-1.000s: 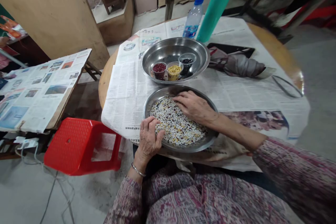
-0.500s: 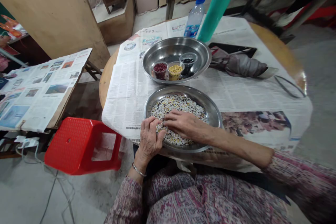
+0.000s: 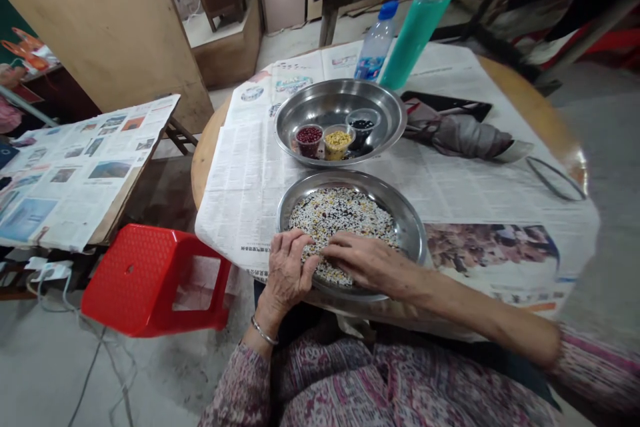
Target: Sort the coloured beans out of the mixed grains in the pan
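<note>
The basin (image 3: 413, 230) is polished steel, the newspaper (image 3: 240, 193) matt paper, the tabletop (image 3: 530, 97) smooth varnished wood, the stool (image 3: 135, 280) dimpled plastic, and the bottle (image 3: 376, 40) clear, glossy plastic.

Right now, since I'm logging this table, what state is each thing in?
left hand: fingers on the grains, over the tray rim
right hand: lying flat, fingertips on the grains
lower tray: steel, holding the grains
grains: mixed, spread in a layer
upper tray: steel, holding three tubs
red tub: open, filled with red beans
yellow tub: open, filled with yellow grains
dark tub: open, holding dark beans
water bottle: upright, capped
umbrella: folded, lying on newspaper
</note>
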Tool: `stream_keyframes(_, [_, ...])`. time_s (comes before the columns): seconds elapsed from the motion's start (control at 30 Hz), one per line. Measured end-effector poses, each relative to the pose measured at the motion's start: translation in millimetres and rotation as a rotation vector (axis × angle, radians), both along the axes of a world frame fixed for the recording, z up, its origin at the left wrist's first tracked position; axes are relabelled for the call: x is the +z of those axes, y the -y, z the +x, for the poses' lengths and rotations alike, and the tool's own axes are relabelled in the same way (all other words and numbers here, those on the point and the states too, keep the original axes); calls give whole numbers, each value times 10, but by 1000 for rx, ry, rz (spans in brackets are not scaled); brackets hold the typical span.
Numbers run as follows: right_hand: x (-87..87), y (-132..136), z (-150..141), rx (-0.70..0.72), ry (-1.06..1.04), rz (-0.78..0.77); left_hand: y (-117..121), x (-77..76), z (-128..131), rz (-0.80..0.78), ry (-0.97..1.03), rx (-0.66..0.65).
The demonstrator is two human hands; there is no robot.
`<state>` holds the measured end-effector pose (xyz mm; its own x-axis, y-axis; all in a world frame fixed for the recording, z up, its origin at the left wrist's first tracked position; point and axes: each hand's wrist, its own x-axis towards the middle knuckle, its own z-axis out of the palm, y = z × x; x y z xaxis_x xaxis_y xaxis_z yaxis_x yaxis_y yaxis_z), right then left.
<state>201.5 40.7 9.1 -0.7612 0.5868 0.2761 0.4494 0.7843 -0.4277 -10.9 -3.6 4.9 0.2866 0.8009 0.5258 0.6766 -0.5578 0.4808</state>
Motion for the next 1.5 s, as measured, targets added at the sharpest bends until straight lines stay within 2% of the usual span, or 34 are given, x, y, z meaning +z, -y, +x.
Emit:
stream_keyframes(0.07, [18, -69, -85, 47, -13, -2, 6, -12, -2, -6, -5, 11])
stream_keyframes(0.13, [44, -170, -116, 35, -41, 8, 11, -28, -2, -9, -9, 24])
stream_keyframes(0.2, [69, -250, -106, -19, -43, 45, 14, -38, -1, -13, -3, 31])
stream_keyframes(0.33, [142, -324, -32, -132, 84, 128, 17, -33, 5, -15, 12, 29])
stream_keyframes(0.43, [290, -442, 30, -229, 50, 116, 20, -27, 5, -33, 5, 35])
stream_keyframes(0.53, [525, -719, 75, -420, -47, 122, 23, -34, 3, -41, 5, 44])
stream_keyframes(0.63, [759, -1088, 58, -605, -44, 79, 24, -45, 2, -31, 6, 35])
stream_keyframes(0.77, [920, -1518, -97, -615, 36, 71, 24, -53, 3, -19, 5, 38])
stream_keyframes(0.93, [895, -1870, -313, -599, 167, 177, 25, -48, 3, -12, 16, 27])
stream_keyframes(1.1, [801, -2073, -422, -544, 281, 193, 30, -38, 5, -35, 20, 15])
stream_keyframes(1.33, [656, -2211, -441, -528, 336, 189, 33, -54, 14, -47, 12, 16])
stream_keyframes(1.5, [670, -2186, -462, -528, 351, 163, 25, -68, 17, -26, 28, 11])
